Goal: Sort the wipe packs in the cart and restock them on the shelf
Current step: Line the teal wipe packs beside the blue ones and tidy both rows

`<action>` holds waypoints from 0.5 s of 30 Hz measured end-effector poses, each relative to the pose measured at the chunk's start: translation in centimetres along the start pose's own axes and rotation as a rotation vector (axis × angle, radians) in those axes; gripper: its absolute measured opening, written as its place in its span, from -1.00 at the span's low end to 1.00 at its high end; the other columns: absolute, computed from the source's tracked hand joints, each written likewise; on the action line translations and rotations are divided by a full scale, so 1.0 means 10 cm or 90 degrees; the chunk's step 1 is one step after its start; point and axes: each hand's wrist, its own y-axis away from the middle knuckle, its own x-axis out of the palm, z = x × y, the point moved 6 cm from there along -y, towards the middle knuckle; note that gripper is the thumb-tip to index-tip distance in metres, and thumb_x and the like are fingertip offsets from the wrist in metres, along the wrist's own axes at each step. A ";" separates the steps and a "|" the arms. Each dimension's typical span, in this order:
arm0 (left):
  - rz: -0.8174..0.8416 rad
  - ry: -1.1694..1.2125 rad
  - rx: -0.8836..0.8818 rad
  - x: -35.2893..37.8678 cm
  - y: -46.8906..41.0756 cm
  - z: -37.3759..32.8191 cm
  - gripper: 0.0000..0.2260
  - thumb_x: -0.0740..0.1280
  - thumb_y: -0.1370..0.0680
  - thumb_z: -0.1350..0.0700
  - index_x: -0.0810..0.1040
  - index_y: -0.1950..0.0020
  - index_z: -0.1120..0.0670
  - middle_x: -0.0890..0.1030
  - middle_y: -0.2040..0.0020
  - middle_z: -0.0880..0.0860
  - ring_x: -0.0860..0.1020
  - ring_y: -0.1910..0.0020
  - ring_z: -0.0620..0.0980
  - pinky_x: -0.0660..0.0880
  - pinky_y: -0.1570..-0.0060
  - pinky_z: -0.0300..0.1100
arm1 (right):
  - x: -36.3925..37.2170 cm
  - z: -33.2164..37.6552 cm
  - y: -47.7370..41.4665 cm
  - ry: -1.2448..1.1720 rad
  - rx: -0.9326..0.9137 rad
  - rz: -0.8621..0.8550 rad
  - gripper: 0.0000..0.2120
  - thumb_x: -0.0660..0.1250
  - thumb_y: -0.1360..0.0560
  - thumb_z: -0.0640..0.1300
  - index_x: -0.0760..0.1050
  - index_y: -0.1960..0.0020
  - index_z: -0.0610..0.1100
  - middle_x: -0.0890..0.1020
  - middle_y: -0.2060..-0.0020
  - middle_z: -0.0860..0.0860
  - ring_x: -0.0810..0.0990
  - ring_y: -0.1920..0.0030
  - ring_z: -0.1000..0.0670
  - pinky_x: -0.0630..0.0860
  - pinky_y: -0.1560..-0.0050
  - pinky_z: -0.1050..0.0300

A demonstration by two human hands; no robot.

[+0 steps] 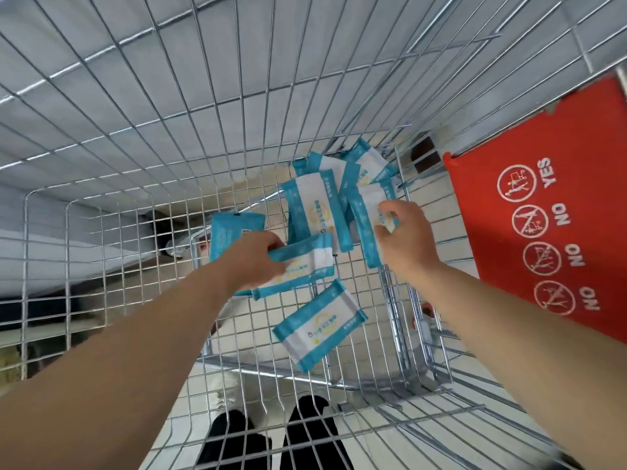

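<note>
- The left hand [258, 262] gripped the first wipe pack [305, 266] at one end, fingers curled round it. The right hand [405, 239] had its fingers and thumb curled onto the edge of the second wipe pack [364, 215], pinching it.
- Both hands reached down into one wire cart [135, 205], and every pack in view lay inside it.
- At least seven packs could be counted, all teal and white.
- Besides the two held, the lone pack [319, 323] lay just nearer the person than the left hand.
- The teal-backed pack [230, 228] lay just beyond the left hand, and the middle pack [312, 201] lay between the hands.
- The far cluster [368, 161] beyond the right hand held two packs or perhaps three. They overlapped, so the exact number could not be told.
- The left hand covered part of the teal-backed pack and one end of the first wipe pack. The right hand hid one side of the second wipe pack.
- The printing on all the packs was too blurred to read.
- One red flap [529, 232] stood to the right of the right hand. It bore four round signs, one marked YES and three marked NO, and the frame edge cut it off.
- Two black shoes [237, 442] showed through the mesh below the forearms, cut off at the bottom.
</note>
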 end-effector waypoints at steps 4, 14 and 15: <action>0.016 -0.150 0.021 0.14 0.05 -0.08 -0.69 0.35 -0.49 -0.13 0.54 -0.05 0.08 0.52 0.10 0.01 0.51 0.09 0.03 0.42 0.13 -0.15 | 0.01 -0.05 0.03 0.012 0.003 0.020 -0.84 0.26 -0.51 -0.32 0.48 -0.07 -0.35 0.55 0.03 -0.22 0.51 0.01 -0.18 0.37 0.12 0.06; -0.014 -0.074 0.103 0.35 0.13 -0.06 -0.70 0.43 -0.48 0.03 0.49 -0.15 0.08 0.54 0.06 0.00 0.48 0.13 0.00 0.35 0.18 -0.19 | 0.15 -0.20 -0.01 -0.004 0.073 0.056 -0.63 0.44 -0.40 -0.15 0.41 -0.15 -0.14 0.58 0.08 0.00 0.57 0.06 -0.07 0.54 0.02 -0.02; -0.013 -0.053 0.094 0.34 0.14 -0.05 -0.72 0.44 -0.47 0.03 0.51 -0.11 0.09 0.52 0.10 -0.01 0.48 0.14 0.00 0.35 0.18 -0.19 | 0.14 -0.23 -0.02 -0.002 0.083 0.059 -0.66 0.44 -0.38 -0.15 0.46 -0.10 -0.17 0.60 0.08 -0.03 0.59 0.07 -0.09 0.56 0.04 -0.03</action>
